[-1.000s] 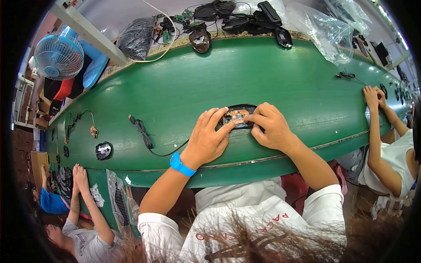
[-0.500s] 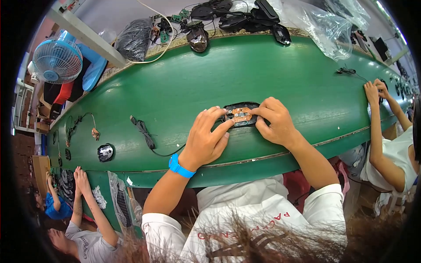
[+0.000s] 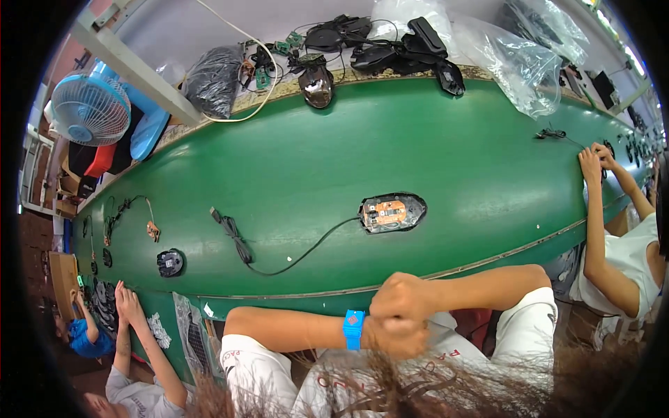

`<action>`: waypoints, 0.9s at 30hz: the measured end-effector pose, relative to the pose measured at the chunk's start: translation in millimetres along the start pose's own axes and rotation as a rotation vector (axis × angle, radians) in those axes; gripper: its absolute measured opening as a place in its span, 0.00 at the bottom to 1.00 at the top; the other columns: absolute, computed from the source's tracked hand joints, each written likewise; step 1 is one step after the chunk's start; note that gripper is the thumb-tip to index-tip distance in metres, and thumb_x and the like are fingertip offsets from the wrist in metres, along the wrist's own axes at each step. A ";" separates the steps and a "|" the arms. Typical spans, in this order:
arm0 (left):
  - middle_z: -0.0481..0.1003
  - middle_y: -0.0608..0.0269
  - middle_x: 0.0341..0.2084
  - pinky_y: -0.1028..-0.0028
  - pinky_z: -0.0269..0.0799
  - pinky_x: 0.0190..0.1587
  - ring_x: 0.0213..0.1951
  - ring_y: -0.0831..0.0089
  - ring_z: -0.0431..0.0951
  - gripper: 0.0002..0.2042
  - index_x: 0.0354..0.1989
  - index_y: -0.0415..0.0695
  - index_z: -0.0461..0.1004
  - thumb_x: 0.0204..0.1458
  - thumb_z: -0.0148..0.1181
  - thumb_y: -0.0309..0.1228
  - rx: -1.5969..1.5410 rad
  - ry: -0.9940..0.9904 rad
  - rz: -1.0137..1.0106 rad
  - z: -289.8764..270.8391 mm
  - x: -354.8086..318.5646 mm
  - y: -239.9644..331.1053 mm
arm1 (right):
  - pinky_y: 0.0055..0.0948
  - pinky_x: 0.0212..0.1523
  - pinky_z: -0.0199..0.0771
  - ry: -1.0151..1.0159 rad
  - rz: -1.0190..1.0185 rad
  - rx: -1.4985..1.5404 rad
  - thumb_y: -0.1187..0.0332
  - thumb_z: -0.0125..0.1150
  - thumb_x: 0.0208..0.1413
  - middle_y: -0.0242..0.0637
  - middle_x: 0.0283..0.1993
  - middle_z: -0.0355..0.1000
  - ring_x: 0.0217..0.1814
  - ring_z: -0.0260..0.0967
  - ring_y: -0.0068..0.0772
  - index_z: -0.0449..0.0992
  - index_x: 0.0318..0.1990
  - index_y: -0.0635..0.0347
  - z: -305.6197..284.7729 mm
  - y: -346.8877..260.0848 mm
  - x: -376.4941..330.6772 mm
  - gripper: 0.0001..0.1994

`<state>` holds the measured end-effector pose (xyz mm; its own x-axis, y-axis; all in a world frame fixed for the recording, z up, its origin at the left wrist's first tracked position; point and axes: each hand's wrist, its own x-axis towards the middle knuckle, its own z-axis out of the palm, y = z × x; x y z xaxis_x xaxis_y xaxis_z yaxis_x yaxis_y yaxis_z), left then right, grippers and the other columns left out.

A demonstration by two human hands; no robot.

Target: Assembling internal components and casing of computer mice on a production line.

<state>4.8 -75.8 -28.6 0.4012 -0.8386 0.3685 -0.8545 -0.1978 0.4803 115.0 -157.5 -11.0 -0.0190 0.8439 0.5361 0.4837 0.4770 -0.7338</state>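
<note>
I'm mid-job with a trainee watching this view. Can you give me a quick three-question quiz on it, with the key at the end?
1. True or false: the left hand and the right hand are both clear of the open mouse base.
2. What colour is the circuit board inside the mouse base?
A) green
B) orange-brown
C) blue
3. Fill in the blank: the black cable leaves the mouse base on its ____ side, as seen in the picture.

Key: 1. True. 2. B. 3. left.
</note>
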 end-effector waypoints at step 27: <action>0.76 0.59 0.39 0.72 0.76 0.50 0.45 0.71 0.79 0.06 0.39 0.44 0.74 0.60 0.49 0.27 0.648 0.104 0.146 85.3 -54.0 29.0 | 0.39 0.15 0.66 -0.188 0.104 -0.046 0.62 0.57 0.52 0.34 0.18 0.67 0.16 0.69 0.37 0.69 0.26 0.55 -8.9 -16.9 6.5 0.09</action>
<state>-69.8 -79.5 -102.5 0.2686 -0.8331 0.4835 -0.9147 -0.3780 -0.1432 114.5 -162.2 8.6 -0.1272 0.9210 0.3682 0.5308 0.3768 -0.7591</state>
